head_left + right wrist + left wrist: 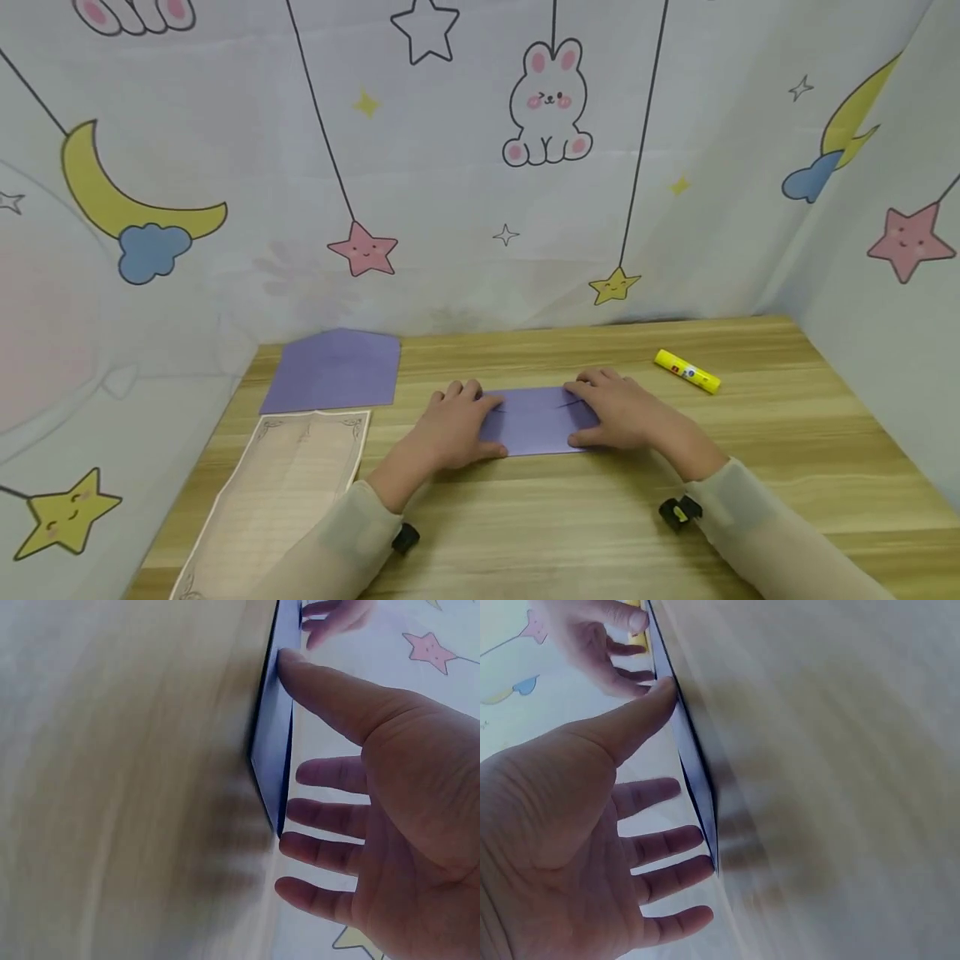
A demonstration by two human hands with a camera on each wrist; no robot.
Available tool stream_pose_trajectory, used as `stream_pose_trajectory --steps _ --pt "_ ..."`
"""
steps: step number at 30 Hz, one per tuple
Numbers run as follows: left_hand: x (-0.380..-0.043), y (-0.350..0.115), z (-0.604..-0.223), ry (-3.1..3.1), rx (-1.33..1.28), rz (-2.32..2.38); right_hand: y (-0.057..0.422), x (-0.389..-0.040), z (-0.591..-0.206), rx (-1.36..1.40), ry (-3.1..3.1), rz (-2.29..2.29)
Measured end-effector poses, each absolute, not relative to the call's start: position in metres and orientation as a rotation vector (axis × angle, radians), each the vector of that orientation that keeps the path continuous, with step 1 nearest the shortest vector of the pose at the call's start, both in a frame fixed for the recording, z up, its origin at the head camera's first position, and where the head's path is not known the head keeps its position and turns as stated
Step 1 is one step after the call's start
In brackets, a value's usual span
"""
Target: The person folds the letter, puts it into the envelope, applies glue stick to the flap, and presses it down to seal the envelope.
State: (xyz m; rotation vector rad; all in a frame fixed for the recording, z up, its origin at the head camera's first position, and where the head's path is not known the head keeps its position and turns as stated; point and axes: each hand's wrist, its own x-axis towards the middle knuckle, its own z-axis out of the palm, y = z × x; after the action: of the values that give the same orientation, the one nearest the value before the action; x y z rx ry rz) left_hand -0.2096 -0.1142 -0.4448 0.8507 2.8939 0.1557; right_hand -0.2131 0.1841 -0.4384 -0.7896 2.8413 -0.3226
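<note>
A folded purple paper [534,425], shaped like an envelope with short crease or slit lines near its upper corners, lies flat on the wooden table. My left hand [456,425] rests at its left end, thumb on the near corner and index finger near the far one. At the opposite end my right hand [621,410] touches it the same way. Both wrist views show fairly straight, spread fingers; the left thumb [641,712] and the right thumb [322,682] press on the purple paper [274,727].
At the back left lies another purple paper [337,371] with a pointed top edge. A cream bordered sheet [288,475] is in front of it, partly under the left sleeve. A yellow glue stick [687,371] lies at the back right. A patterned curtain [465,183] hangs behind the table.
</note>
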Motion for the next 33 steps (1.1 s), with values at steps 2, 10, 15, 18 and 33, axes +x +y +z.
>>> stream_pose_trajectory --steps 2,10,15,18,33 --pt "-0.209 -0.118 -0.445 2.889 0.862 0.197 0.186 -0.211 -0.438 -0.815 2.837 -0.338" --pt "-0.211 -0.127 -0.446 2.903 0.888 0.244 0.189 -0.206 -0.435 -0.895 2.822 -0.334" --pt "-0.220 -0.127 -0.448 2.943 0.855 0.233 0.189 -0.218 -0.437 -0.903 2.852 -0.316" --pt "-0.226 -0.126 -0.448 2.953 0.844 0.210 0.189 -0.227 -0.438 -0.916 2.860 -0.308" --pt "-0.258 -0.120 -0.450 3.003 0.772 0.134 0.183 -0.260 -0.438 -0.858 2.855 -0.263"
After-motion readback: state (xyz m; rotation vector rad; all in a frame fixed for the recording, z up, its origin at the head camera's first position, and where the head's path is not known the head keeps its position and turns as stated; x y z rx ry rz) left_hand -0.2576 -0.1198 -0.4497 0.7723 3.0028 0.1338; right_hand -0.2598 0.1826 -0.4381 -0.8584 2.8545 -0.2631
